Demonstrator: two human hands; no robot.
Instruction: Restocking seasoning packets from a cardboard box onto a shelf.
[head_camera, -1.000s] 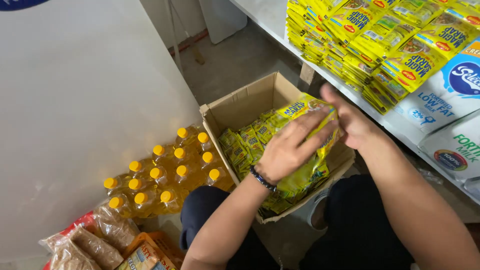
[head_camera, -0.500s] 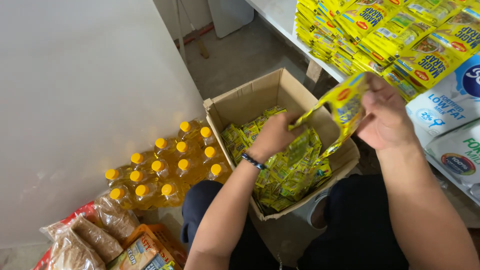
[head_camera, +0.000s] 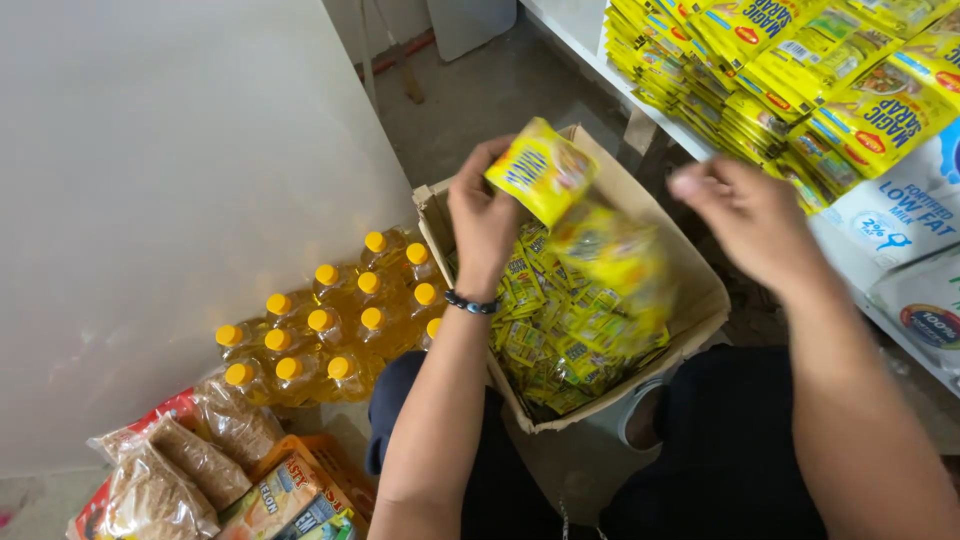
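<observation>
Left hand (head_camera: 485, 225) is up over the cardboard box (head_camera: 700, 300), fingers pinching the top end of a yellow sachet strip (head_camera: 590, 235), and the strip trails away from that grip toward four o'clock, blurred, its long axis running down into the box. Right hand (head_camera: 750, 220) hovers at three o'clock of the strip, fingers spread and holding nothing, just apart from it, so the left is the one in contact. The box sits between the knees, heaped with more yellow sachets (head_camera: 560, 340). At nine o'clock of it, yellow-capped oil bottles (head_camera: 330, 320); at one o'clock, a shelf (head_camera: 580, 25) stacked with yellow packets (head_camera: 800, 80).
</observation>
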